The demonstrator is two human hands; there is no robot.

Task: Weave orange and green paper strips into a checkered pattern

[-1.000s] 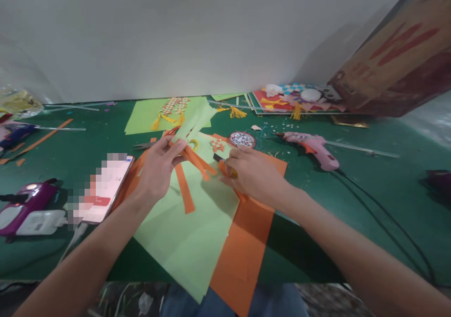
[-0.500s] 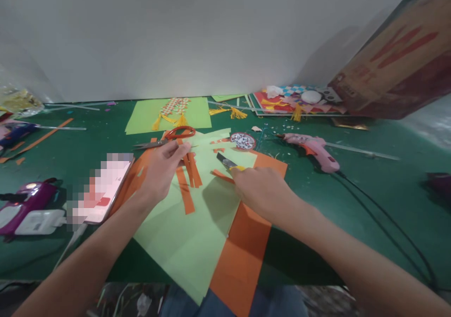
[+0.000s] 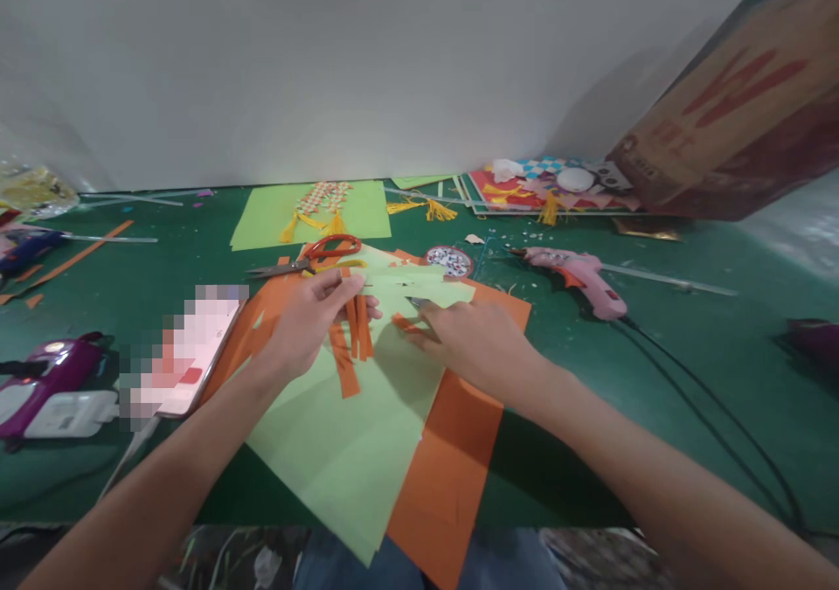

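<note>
The left hand (image 3: 321, 315) pinches a slit, light-green paper strip (image 3: 419, 277), with narrow orange paper strips (image 3: 360, 332) hanging below; the right hand (image 3: 475, 336) grips a grey-bladed knife (image 3: 414, 302) beside it. A large light-green paper sheet (image 3: 341, 450) and an orange paper sheet (image 3: 452, 476) overhang the green bench's (image 3: 190, 262) front edge. Bench surface separates the orange sheet from the pink glue gun (image 3: 583, 277) rightward.

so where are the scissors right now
In the head view, the scissors lie left of centre, just beyond the left hand, blades pointing left, with the green sheet bearing yellow tassels behind them.
</note>
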